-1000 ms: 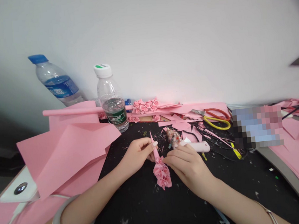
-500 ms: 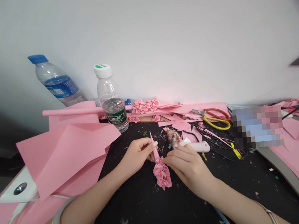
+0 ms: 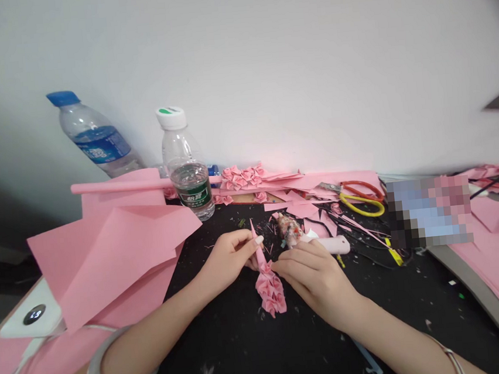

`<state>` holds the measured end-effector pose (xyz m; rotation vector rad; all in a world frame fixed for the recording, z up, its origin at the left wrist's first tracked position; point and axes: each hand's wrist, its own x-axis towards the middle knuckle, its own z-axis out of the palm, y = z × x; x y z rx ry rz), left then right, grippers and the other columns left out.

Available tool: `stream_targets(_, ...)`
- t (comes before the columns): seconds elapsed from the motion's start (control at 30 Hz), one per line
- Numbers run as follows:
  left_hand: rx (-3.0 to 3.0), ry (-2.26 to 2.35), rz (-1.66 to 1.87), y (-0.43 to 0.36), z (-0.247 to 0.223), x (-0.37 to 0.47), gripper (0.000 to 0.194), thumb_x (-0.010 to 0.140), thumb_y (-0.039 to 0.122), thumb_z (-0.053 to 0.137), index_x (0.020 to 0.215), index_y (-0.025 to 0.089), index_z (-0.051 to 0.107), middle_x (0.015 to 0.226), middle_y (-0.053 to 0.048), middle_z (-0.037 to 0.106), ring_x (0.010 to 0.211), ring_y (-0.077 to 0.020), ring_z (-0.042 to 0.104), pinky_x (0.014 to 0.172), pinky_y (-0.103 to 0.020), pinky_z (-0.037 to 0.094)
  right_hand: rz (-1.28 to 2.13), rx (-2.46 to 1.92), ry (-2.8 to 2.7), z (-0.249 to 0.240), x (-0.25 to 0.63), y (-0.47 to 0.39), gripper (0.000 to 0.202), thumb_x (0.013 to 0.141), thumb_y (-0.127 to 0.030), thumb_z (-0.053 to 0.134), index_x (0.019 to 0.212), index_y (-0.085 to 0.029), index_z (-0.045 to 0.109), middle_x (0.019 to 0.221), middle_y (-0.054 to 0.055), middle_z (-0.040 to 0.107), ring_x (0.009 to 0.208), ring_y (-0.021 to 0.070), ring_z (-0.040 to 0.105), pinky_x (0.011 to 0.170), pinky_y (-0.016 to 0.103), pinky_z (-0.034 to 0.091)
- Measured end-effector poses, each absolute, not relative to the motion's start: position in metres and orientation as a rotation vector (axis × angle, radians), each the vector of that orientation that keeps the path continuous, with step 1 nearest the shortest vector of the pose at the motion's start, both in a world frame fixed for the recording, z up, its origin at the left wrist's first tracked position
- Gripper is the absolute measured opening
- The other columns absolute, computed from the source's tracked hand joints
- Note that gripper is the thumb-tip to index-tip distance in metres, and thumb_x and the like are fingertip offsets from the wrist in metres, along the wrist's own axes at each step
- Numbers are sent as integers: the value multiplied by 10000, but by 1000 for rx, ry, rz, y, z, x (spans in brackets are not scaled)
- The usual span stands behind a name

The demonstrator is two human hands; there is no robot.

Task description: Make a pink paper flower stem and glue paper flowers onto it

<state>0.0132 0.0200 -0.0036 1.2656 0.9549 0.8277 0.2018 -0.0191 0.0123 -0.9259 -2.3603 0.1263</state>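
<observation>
Mid-bench [image 3: 248,357], between both hands, lies the pink paper cone [image 3: 258,251], its narrow tip pointing towards the wall [image 3: 292,77]. Folded blossoms [image 3: 271,293] cover its near end; the stretch up to the tip is bare, so coverage is judged partial. Left hand [image 3: 234,256]: grip closed on the cone. Right hand [image 3: 313,269]: grip closed at the blossoms' upper edge; whether a petal is pinched cannot be told. Pink sheets [image 3: 110,259] bound the left, a pale-handled tool [image 3: 334,245] and scissors [image 3: 363,199] the far right. Widest working room: near side, among scattered scraps.
</observation>
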Motion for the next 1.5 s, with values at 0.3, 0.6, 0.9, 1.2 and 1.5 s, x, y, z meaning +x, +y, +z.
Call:
stream_targets(0.3,1184,1001,866,18,1,11,306,833,364,567,629,140,523,580,24,565,525,-90,565,541,-210,513,-53,-1155,-2243,33,240,5,103,836,-119,533,871,-173,614,805,54,648,753,195,565,703,335,414)
stream_targets(0.6,1208,1042,901,19,1,10,303,839,369,556,638,152,491,574,43,527,522,-88,553,546,-217,510,166,-1611,-2491,35,260,8,492,659,-122,485,1148,-176,460,1110,105,541,1051,284,485,865,416,385)
stream_targets(0.9,1197,1053,876,21,2,8,300,852,381,541,658,158,488,588,33,551,526,-93,563,543,-215,515,344,-1587,-2511,25,258,15,459,644,-66,479,1087,-185,500,1027,82,597,942,241,548,779,332,405)
stream_targets(1.2,1201,1072,844,19,4,7,238,869,371,505,773,156,540,614,21,589,553,-110,608,553,-220,529,544,-1468,-2213,32,270,22,154,810,-248,526,932,-186,596,792,18,641,669,169,576,606,262,431)
stream_targets(1.5,1185,1032,848,17,6,9,258,853,400,532,743,173,483,571,27,602,509,-130,641,503,-216,519,1182,-1282,-2058,29,267,13,277,764,-371,628,944,-163,664,856,54,697,739,204,627,629,288,510)
